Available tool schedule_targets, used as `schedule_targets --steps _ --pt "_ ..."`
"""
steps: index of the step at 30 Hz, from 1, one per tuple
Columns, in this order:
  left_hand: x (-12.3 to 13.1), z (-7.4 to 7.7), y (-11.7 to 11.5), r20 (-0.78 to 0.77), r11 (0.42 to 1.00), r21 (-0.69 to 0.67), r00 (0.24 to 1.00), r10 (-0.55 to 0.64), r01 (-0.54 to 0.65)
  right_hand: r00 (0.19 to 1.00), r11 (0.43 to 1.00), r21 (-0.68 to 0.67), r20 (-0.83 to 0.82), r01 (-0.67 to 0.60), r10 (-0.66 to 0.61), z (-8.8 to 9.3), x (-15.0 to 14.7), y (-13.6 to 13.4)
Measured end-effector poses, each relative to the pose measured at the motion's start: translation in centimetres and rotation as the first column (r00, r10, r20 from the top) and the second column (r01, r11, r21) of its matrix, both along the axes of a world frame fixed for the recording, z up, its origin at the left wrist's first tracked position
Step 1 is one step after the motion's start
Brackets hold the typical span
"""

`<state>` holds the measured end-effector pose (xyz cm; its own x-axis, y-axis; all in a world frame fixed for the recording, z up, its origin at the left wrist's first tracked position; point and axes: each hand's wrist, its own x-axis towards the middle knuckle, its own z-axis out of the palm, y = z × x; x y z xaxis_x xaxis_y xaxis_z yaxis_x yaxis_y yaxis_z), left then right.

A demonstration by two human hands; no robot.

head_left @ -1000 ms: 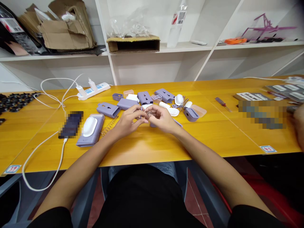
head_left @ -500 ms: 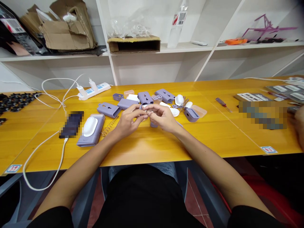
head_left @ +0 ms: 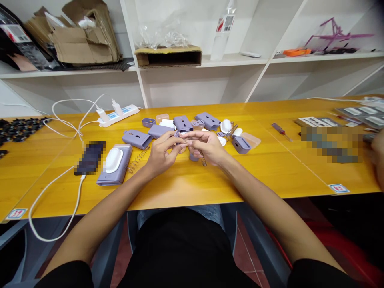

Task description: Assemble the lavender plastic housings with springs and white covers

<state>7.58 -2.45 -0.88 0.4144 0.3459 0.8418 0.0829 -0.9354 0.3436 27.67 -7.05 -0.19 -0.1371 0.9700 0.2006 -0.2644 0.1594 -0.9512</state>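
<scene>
My left hand (head_left: 164, 152) is closed, thumb and fingers pinched round a small purple plastic part (head_left: 177, 134) that is mostly hidden. My right hand (head_left: 208, 147) meets it fingertip to fingertip and grips a coil spring (head_left: 204, 161), whose lower end pokes out beneath the fingers. Behind the hands lie several purple housings (head_left: 183, 124) with keyhole-shaped slots. A purple piece (head_left: 193, 157) rests just under the right fingers. Left of my left hand, a longer loose spring (head_left: 138, 159) lies beside a purple dispenser-like case (head_left: 123, 172) with a white oval piece (head_left: 114, 161) on top.
A phone (head_left: 90, 157) on a white cable lies at the left, below a power strip (head_left: 118, 115). To the right are a purple cup-like cap (head_left: 241, 145), a clear orange cover (head_left: 251, 139) and a screwdriver (head_left: 279, 129). Another person's hand (head_left: 378, 156) shows at the right edge.
My right hand has turned a little and its fingers have shifted; a spring end now shows below it. My left hand stays nearly in place.
</scene>
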Motion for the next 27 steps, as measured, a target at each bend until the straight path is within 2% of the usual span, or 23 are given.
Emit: schedule_targets --steps 8,20,23,27 --pt "0.3 0.1 -0.3 0.032 1.000 0.025 0.999 0.012 -0.013 0.996 0.996 -0.088 -0.087 -0.015 0.007 0.6 -0.3 -0.3" --pt "0.2 -0.6 0.1 0.018 0.989 0.128 0.997 0.072 -0.073 0.995 0.997 -0.079 -0.090 0.027 -0.034 0.3 -0.5 -0.3" --pt "0.0 -0.5 0.1 -0.010 0.999 0.023 1.000 0.024 -0.024 0.997 0.997 -0.048 -0.035 0.064 -0.065 0.2 -0.2 -0.1" --pt "-0.9 -0.1 0.7 -0.100 0.965 -0.264 0.994 -0.031 0.004 0.962 0.972 0.076 0.143 0.223 -0.232 0.2 0.4 0.0"
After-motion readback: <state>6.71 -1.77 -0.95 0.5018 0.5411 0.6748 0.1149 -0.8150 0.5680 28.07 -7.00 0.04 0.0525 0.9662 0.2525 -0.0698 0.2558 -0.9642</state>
